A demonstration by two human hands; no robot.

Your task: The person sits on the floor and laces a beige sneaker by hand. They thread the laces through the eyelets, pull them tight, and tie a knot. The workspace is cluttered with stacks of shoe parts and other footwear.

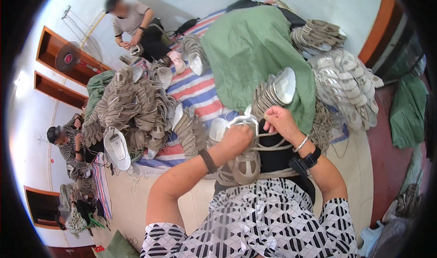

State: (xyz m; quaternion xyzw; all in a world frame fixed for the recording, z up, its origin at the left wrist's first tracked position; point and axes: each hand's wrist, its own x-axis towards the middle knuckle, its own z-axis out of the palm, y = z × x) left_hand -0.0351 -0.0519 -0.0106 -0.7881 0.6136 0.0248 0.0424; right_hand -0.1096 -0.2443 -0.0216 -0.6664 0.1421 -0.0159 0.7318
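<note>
1. Black-and-white patterned shirt (255, 217) filled six o'clock, closest to the lens. Clock's centred on the shoe, btw.
2. Grey-beige shoe (247, 167) sat dead centre over the lap, toe pointing to six. That was the one being handled.
3. Left hand (239, 139) lay over the shoe's middle, fingers curled in. Couldn't tell what, if anything, they pinched underneath.
4. Right hand (282, 121) was up around one o'clock, thumb and fingertips drawn close together. Might've been a lace end in there; honestly couldn't tell.
5. Pale laces (273, 148) ran out toward three across a dark trouser leg (273, 161). My worry: loose loops like that could've tangled, or snagged on the bracelet (301, 143) or black watch (312, 160) if the right wrist dropped.
6. If the left hand let up, I reckon the shoe could've slid, since a lap isn't exactly a steady bench.
7. Nested shoe stack (264, 101) leaned just past the hands, between twelve and one, by a green sack (250, 44). One elbow or knuckle bump might've tipped it.
8. Bigger shoe heap (132, 103) at ten, on a striped sheet (205, 98), looked slump-prone too if somebody tugged from the bottom.
</note>
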